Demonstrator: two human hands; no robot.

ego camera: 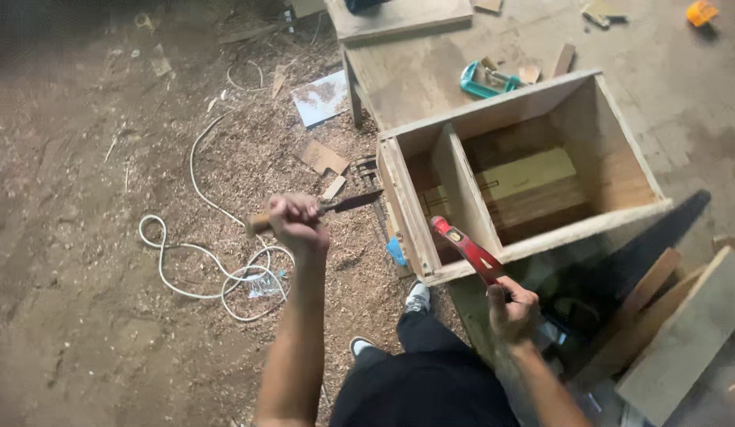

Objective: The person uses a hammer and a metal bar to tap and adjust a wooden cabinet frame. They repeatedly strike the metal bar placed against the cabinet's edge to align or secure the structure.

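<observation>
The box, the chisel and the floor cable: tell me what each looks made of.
Box: raw, unfinished wood, likely plywood or board; pale matte panels with visible grain and rough edges.
Chisel, held in the left hand: dark blade that looks like metal, with a light handle end, probably wood.
Cable: white, smooth and loosely coiled, so likely plastic-sheathed.

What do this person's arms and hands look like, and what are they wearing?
Both forearms are bare, with no sleeves in view. The left hand and the right hand wear no gloves; no rings, watch or markings are visible. Below are black trousers and grey-and-white shoes.
</observation>
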